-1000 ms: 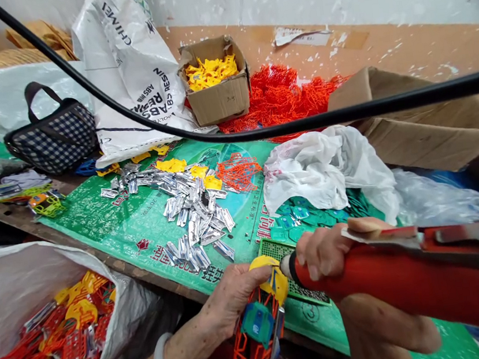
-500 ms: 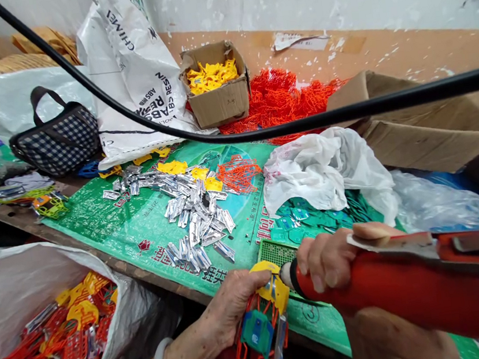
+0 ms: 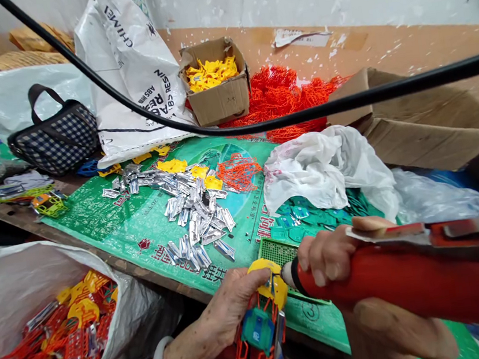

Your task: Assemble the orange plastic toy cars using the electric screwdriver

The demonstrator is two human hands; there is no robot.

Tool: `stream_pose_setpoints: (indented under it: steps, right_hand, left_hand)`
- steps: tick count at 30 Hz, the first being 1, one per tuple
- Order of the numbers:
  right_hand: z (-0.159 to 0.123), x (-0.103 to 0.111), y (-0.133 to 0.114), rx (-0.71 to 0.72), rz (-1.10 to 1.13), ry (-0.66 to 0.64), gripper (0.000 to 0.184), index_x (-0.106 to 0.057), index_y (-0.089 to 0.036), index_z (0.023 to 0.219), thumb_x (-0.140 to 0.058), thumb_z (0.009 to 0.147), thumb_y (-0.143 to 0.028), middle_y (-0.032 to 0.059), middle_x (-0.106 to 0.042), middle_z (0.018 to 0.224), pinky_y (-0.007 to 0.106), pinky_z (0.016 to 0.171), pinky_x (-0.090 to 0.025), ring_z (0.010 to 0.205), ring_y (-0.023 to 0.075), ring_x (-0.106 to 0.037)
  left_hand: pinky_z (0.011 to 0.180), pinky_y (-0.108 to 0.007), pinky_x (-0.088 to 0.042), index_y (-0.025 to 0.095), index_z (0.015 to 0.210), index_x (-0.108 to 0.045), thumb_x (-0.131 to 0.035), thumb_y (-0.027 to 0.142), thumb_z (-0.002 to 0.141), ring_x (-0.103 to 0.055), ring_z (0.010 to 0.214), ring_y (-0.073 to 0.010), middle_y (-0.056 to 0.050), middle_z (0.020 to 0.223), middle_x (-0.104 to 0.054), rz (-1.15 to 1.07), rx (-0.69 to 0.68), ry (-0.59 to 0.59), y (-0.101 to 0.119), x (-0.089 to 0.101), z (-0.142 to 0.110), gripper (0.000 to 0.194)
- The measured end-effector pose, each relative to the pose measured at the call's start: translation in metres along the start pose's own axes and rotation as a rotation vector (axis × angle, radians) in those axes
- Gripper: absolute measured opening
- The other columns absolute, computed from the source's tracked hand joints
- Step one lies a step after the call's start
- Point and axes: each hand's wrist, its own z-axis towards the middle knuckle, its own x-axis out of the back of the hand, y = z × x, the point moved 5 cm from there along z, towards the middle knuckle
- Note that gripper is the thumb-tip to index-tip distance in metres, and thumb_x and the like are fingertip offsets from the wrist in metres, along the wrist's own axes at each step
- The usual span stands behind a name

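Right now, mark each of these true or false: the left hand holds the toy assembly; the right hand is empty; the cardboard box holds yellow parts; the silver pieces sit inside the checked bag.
1. The left hand holds the orange, green and yellow toy assembly. True.
2. The right hand is empty. False: it grips a red power screwdriver.
3. The cardboard box holds yellow parts. True.
4. The silver pieces sit inside the checked bag. False: they lie loose on the green mat.
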Motion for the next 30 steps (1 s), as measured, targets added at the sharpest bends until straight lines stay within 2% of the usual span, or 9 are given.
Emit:
stream_pose_setpoints:
  steps: [4,8,17,22,27,30]
  right_hand:
    - [-0.002,-0.008,-0.01,-0.039,0.009,0.049,0.054,-0.057,-0.033,0.119,-0.078,0.07,-0.039,-0.0038,-0.052,0.064,0.036,0.058,-0.048,0.053,0.0166,-0.049]
    - [-0.002,-0.009,-0.011,-0.034,-0.026,0.046,0.057,-0.055,-0.033,0.123,-0.079,0.071,-0.038,-0.004,-0.052,0.065,0.037,0.06,-0.049,0.054,0.017,-0.049]
    - [0.001,-0.024,-0.02,-0.018,0.026,0.035,0.05,-0.057,-0.031,0.124,-0.074,0.077,-0.034,-0.0023,-0.058,0.073,0.036,0.066,-0.049,0.064,0.0168,-0.053]
    - [0.0,-0.023,-0.016,-0.05,0.052,0.016,0.044,-0.058,-0.03,0.125,-0.068,0.082,-0.034,-0.0011,-0.061,0.074,0.036,0.068,-0.05,0.066,0.0181,-0.057]
    - [0.001,-0.021,-0.013,-0.035,0.09,0.022,0.045,-0.059,-0.029,0.125,-0.068,0.081,-0.035,-0.0002,-0.062,0.075,0.036,0.069,-0.05,0.067,0.0181,-0.057]
    - [0.002,-0.021,-0.013,-0.032,0.044,0.014,0.048,-0.06,-0.032,0.122,-0.071,0.076,-0.034,-0.0011,-0.057,0.072,0.037,0.065,-0.049,0.062,0.0182,-0.052]
  left_hand:
    - [0.049,-0.025,-0.03,0.018,0.064,-0.056,-0.064,0.043,0.074,-0.035,0.053,-0.0107,0.004,0.059,-0.045,-0.052,0.019,0.027,-0.007,0.002,0.003,0.028]
    - [0.05,-0.025,-0.031,0.018,0.063,-0.057,-0.064,0.038,0.072,-0.036,0.052,-0.0107,0.004,0.057,-0.045,-0.094,0.027,0.018,-0.008,0.001,0.004,0.024]
    - [0.049,-0.024,-0.033,0.017,0.064,-0.058,-0.066,0.04,0.074,-0.04,0.049,-0.0109,0.004,0.056,-0.048,-0.105,0.053,-0.01,-0.007,0.002,0.001,0.026]
    - [0.048,-0.024,-0.034,0.017,0.065,-0.06,-0.068,0.041,0.075,-0.041,0.048,-0.0105,0.005,0.055,-0.05,-0.134,0.069,-0.017,-0.009,0.0,0.0,0.027]
    - [0.045,-0.023,-0.032,0.016,0.062,-0.061,-0.074,0.046,0.068,-0.039,0.045,-0.0087,0.004,0.053,-0.051,-0.202,0.101,-0.006,-0.011,-0.002,0.001,0.033]
    - [0.045,-0.023,-0.033,0.015,0.064,-0.063,-0.076,0.048,0.066,-0.042,0.045,-0.009,0.003,0.053,-0.053,-0.227,0.113,0.004,-0.013,-0.002,0.002,0.035]
